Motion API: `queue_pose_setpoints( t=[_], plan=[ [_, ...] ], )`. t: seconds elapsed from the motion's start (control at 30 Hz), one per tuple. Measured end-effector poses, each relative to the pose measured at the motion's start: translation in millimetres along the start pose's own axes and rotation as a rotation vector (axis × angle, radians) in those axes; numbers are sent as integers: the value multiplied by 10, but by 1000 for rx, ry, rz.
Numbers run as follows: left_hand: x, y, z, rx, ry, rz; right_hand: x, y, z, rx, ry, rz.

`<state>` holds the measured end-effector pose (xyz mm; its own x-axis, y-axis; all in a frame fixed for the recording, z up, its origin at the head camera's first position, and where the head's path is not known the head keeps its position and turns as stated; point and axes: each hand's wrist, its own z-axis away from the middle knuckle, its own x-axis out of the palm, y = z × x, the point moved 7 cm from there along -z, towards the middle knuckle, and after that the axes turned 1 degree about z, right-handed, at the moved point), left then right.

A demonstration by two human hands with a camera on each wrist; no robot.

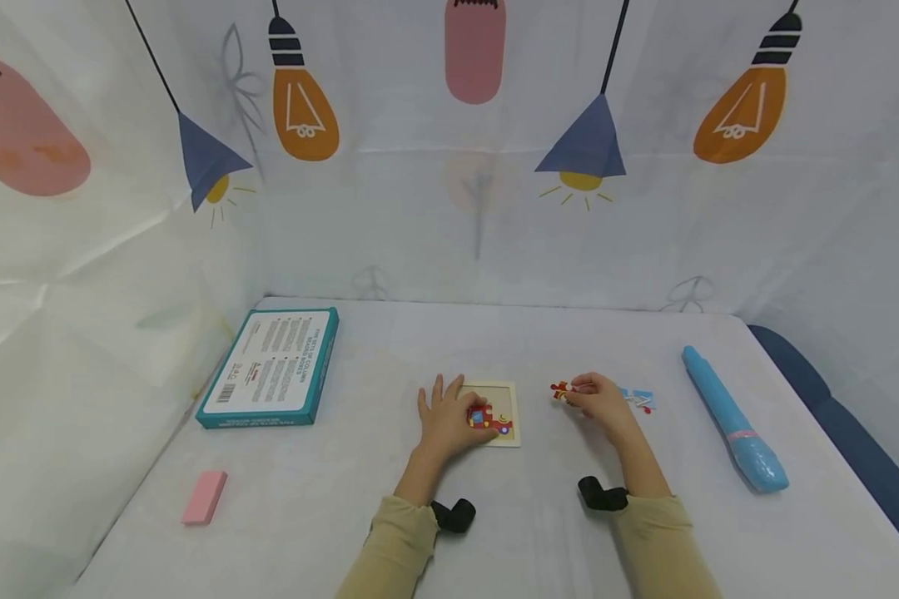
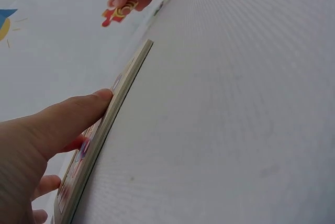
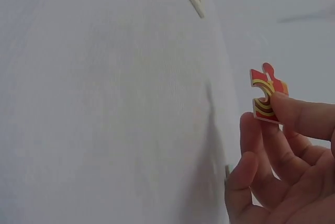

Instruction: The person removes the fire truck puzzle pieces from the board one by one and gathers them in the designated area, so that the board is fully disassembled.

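A small wooden puzzle board (image 1: 519,416) with a pale frame lies on the table, with red vehicle pieces (image 1: 489,421) in its lower part. My left hand (image 1: 448,426) rests on its left side, thumb and index finger spread around the pieces. In the left wrist view, the straight thumb (image 2: 78,113) presses on the board's face near the edge. To the right of the board, my right hand (image 1: 603,405) pinches a red and yellow puzzle piece (image 3: 267,96) between thumb and fingers, raised above the table. Light blue pieces (image 1: 639,399) lie behind that hand, partly hidden.
At the left lies a teal and white box (image 1: 270,362), with a pink block (image 1: 205,497) nearer the front. A blue, brush-shaped object (image 1: 734,420) lies at the right. Beyond the table's right edge is a dark blue chair (image 1: 831,399). A printed white curtain (image 1: 419,225) hangs behind.
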<state>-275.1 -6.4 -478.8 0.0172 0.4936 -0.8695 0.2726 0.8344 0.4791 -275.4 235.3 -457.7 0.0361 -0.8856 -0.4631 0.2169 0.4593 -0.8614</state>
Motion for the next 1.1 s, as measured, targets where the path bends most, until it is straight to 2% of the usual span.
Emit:
queue_pose_setpoints(
  t=[0.27, 0.6, 1.1],
  plan=[
    [-8, -6, 11, -5, 0, 4, -325, 252, 122, 89, 49, -1],
    [23, 0, 7, 15, -13, 15, -616, 456, 257, 128, 107, 52],
    [-14, 24, 17, 22, -7, 30, -878, 661, 354, 223, 147, 101]
  ],
)
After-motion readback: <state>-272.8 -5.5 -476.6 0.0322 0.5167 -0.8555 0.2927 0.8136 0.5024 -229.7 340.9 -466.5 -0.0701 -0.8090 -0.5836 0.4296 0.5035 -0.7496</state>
